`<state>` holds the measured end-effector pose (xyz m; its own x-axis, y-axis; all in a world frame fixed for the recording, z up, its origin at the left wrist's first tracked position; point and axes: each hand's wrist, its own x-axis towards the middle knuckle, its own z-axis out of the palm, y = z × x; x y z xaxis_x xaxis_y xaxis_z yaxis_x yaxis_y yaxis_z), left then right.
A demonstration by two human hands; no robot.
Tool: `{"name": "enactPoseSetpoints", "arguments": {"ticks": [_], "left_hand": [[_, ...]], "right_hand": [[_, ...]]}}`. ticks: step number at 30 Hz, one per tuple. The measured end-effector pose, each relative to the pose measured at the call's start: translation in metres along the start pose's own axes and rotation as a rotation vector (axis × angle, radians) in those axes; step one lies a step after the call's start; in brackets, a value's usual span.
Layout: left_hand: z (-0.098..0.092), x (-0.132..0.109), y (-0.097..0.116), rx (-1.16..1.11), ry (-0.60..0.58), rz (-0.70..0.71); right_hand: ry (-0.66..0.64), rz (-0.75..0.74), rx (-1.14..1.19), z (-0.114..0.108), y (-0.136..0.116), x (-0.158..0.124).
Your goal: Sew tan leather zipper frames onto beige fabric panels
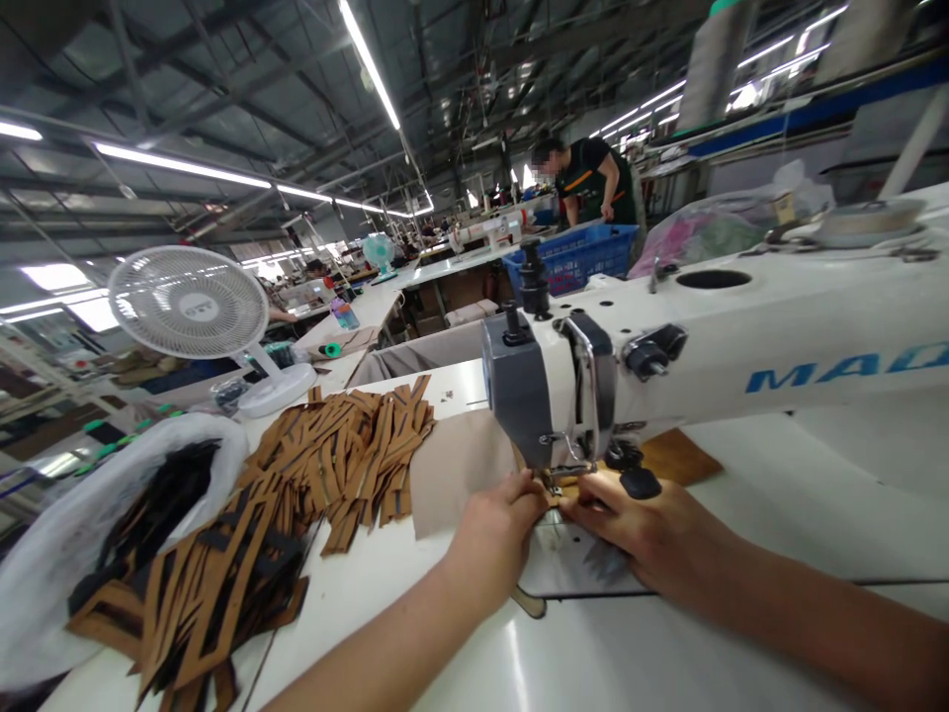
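At the needle of a white and grey sewing machine [549, 386], my left hand [493, 539] and my right hand [652, 529] work close together, one on either side of the presser foot. Both have fingers closed at the near edge of a brown piece of material [686, 457], which passes under the machine head. A flat beige piece of fabric [454, 473] extends leftward from behind my left hand. My fingertips partly hide the edge they hold.
Piled brown strips [348, 445] lie left of the machine, with more brown and black strips [215, 583] nearer me. Beside them sits a white bag [51, 554] of black pieces. A white fan [193, 307] stands behind. Farther back, a person [597, 178] bends over a blue crate [574, 259].
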<state>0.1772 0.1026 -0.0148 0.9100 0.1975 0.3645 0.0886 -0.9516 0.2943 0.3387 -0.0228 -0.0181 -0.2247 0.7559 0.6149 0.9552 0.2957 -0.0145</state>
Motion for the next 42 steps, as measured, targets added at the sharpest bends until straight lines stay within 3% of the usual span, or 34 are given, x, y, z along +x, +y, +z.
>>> {"name": "enactPoseSetpoints", "arguments": {"ticks": [10,19,31,42], "left_hand": [[0.003,0.001,-0.003,0.000,-0.016,-0.033],[0.006,0.005,-0.005,0.013,0.035,-0.035],[0.006,0.008,-0.007,0.069,0.006,-0.056],[0.006,0.006,-0.009,-0.024,0.015,-0.025]], "right_hand": [[0.105,-0.028,-0.079,0.007,-0.002,0.001],[0.078,-0.028,-0.068,0.007,0.005,-0.003],[0.028,0.049,0.008,0.014,0.007,-0.007],[0.030,0.049,0.060,0.018,0.009,-0.014]]}}
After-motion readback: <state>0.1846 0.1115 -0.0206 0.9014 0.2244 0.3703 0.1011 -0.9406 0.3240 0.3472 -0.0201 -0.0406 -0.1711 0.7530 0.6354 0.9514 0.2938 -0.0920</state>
